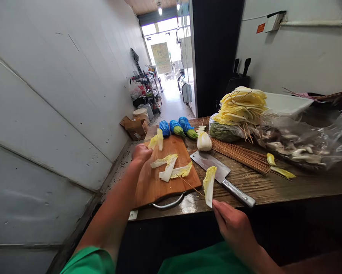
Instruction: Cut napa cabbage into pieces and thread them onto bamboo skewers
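My left hand (142,153) is closed at the far left side of the wooden cutting board (148,186), pinching at the end of yellow-white napa cabbage leaf pieces (159,140). More cut cabbage leaf pieces (168,167) lie crossed on the middle of the board. My right hand (230,219), in front of the table edge, pinches the white base of an upright strip of cabbage leaf (209,186). A thin bamboo skewer (191,185) slants from the board's leaves towards that strip; whether it pierces either is unclear. A cleaver (216,167) lies just beyond my right hand.
Beyond the board are vegetables in blue foam nets (176,128) and a cabbage stump (204,142). Bamboo skewers (239,154) lie right of the cleaver. A stack of skewered cabbage leaves (242,104) and a plastic bag of mushrooms (299,148) stand behind. A wall (59,95) rises left.
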A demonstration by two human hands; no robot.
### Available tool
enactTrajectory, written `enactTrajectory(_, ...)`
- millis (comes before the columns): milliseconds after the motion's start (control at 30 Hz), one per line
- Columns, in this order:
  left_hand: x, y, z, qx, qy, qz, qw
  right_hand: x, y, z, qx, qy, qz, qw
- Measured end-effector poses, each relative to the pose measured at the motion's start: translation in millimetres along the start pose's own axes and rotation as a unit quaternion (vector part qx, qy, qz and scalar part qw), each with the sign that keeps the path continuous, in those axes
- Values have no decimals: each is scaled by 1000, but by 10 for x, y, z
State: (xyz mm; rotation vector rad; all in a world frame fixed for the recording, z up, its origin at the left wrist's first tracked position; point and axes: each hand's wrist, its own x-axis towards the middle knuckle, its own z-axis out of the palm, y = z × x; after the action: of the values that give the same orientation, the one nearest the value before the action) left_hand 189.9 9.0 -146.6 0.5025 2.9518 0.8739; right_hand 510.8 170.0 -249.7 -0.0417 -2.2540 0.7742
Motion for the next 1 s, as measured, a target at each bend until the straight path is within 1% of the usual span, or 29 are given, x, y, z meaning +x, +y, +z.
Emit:
enactTrajectory(67, -247, -78, -117, -40, -11, -11, 999, -8, -9, -13, -9, -3, 3, 1000)
enactTrajectory(133, -588, -167, -159, -101, -55, -7, 993, 1, -33, -13, -9, -6, 1, 1000)
enactTrajectory(167, -765, -208, -148, -184, -115, -10, 976, 14, -49, -6, -8, -11, 0, 1000)
enactTrajectory(200, -927, -242, -120, -236, -161, -29, 958, 32, -68, 6, -9, -19, 0, 1000)
enactTrajectory(267, -1155, -291, -40, -264, -188, -71, 943, 84, -103, 44, -18, -42, 0, 999)
enactTrajectory(300, -1209, -306, -3, -241, -180, -86, 950, 114, -118, 69, -27, -52, -1, 998)
enactTrajectory(333, -1225, -317, 25, -194, -159, -92, 964, 144, -130, 96, -37, -62, -1, 997)
enactTrajectory(400, -1184, -328, 40, -55, -90, -70, 992, 198, -145, 153, -60, -82, -2, 995)
enactTrajectory(433, -1154, -329, 28, 21, -47, -47, 998, 220, -150, 179, -70, -90, -2, 994)
enactTrajectory(500, -1139, -323, -16, 136, 35, 8, 990, 250, -152, 216, -85, -101, -2, 991)
enactTrajectory(533, -1169, -316, -39, 166, 69, 36, 983, 258, -152, 227, -87, -101, -2, 991)
enactTrajectory(600, -1305, -297, -69, 174, 123, 83, 974, 261, -147, 231, -87, -92, -1, 992)
enactTrajectory(633, -1397, -285, -70, 161, 135, 102, 972, 257, -143, 226, -86, -84, -1, 993)
enactTrajectory(700, -1585, -254, -38, 126, 118, 133, 976, 244, -136, 207, -84, -66, -4, 994)
enactTrajectory(767, -1721, -219, 33, 118, 69, 175, 975, 228, -132, 184, -80, -50, -8, 995)
enactTrajectory(833, -1778, -193, 117, 135, 12, 222, 966, 215, -135, 160, -74, -44, -12, 996)
enactTrajectory(900, -1774, -196, 177, 152, -24, 254, 955, 207, -141, 136, -67, -44, -12, 997)
enactTrajectory(933, -1760, -213, 189, 156, -27, 262, 952, 204, -144, 123, -64, -46, -12, 997)
enactTrajectory(1000, -1726, -273, 168, 155, -3, 272, 950, 197, -148, 98, -61, -45, -10, 997)
